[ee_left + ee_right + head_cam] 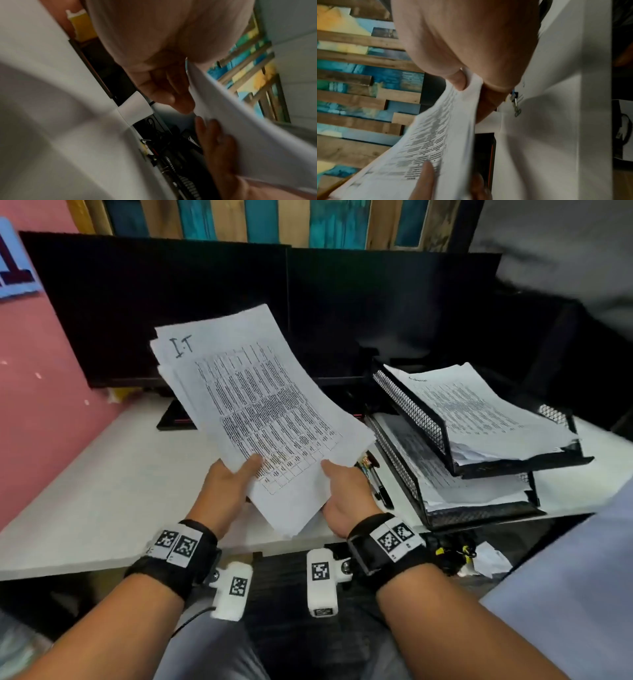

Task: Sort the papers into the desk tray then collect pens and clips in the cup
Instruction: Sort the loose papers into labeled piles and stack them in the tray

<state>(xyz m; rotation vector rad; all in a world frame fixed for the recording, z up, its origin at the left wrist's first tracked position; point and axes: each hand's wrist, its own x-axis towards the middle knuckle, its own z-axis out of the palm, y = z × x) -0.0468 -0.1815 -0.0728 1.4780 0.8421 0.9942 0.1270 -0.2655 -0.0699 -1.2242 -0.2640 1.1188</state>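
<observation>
I hold a stack of printed papers [253,405] tilted up above the white desk [102,491]; its top sheet bears a table and a handwritten "I.T". My left hand [236,477] pinches the stack's lower left edge, thumb on top. My right hand [337,481] pinches the lower right edge. In the right wrist view the thumb presses the papers [426,135]. The left wrist view shows fingers under the papers [248,121]. A black mesh two-tier desk tray [411,412] stands at the right, papers in both tiers. Pens [376,481] lie beside its left wall.
Two dark monitors [205,302] stand at the back of the desk, close behind the raised papers. A pink wall [34,371] bounds the left. Binder clips [516,106] lie on the desk near my right hand. Cables and paper scraps [479,556] lie below the desk edge.
</observation>
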